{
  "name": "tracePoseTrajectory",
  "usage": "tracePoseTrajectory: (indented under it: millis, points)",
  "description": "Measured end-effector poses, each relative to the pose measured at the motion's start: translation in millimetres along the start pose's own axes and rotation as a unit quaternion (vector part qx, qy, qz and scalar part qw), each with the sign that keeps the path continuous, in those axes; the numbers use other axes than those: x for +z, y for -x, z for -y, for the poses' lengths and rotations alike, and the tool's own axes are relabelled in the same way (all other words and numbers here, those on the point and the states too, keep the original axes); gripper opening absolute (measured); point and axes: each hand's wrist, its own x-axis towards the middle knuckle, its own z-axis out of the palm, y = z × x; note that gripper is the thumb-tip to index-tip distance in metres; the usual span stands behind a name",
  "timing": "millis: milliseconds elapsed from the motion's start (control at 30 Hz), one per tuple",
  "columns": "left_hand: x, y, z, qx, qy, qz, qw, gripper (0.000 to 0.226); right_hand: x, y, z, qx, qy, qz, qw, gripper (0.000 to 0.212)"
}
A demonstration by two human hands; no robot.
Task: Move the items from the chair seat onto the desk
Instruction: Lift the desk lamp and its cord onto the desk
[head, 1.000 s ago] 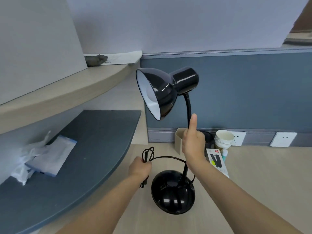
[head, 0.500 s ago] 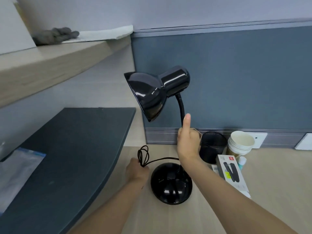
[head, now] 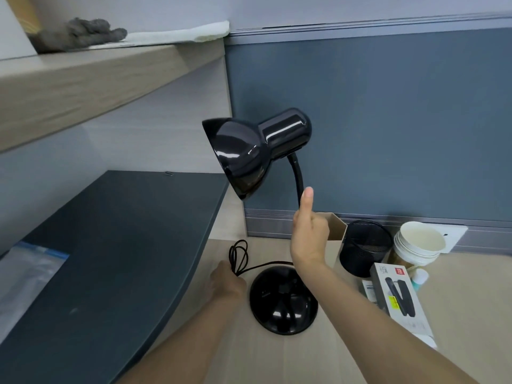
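A glossy black desk lamp (head: 257, 153) stands upright on the pale wooden desk (head: 457, 295), its round base (head: 282, 303) flat on the surface and its shade facing left and down. My right hand (head: 309, 236) is wrapped around the lamp's gooseneck, thumb pointing up along it. My left hand (head: 228, 281) rests low on the desk left of the base, holding the coiled black cord (head: 239, 256). The chair seat is out of view.
A black mesh pen cup (head: 365, 249), stacked paper cups (head: 418, 245), a boxed stapler (head: 399, 303) and a small cardboard box (head: 336, 227) crowd the desk right of the lamp. A dark raised shelf (head: 116, 245) with a plastic bag (head: 25, 281) lies left. A blue partition (head: 388, 120) stands behind.
The lamp came down from the air onto the desk, and its shade now faces downward. My left hand lowered to the surface with the cord. The view shifted left and down.
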Motion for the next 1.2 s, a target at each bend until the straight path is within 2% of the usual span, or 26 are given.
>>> tracePoseTrajectory:
  millis: [467,1000,1133,1200]
  points:
    - [10,-7,-2,-0.016,0.011,0.006,1.000,0.034,3,7,-7,-0.027,0.003,-0.001,1.000,0.074]
    - [13,-9,-2,-0.005,-0.049,-0.002,0.999,0.032,2,12,-8,-0.042,0.004,0.001,0.999,0.068]
    - [8,-3,-4,-0.011,-0.051,0.010,0.999,0.029,-1,15,-11,-0.079,0.045,0.002,0.996,0.057]
    - [5,1,-5,-0.014,-0.049,0.015,0.999,0.030,-3,18,-13,-0.098,0.077,0.005,0.992,0.062]
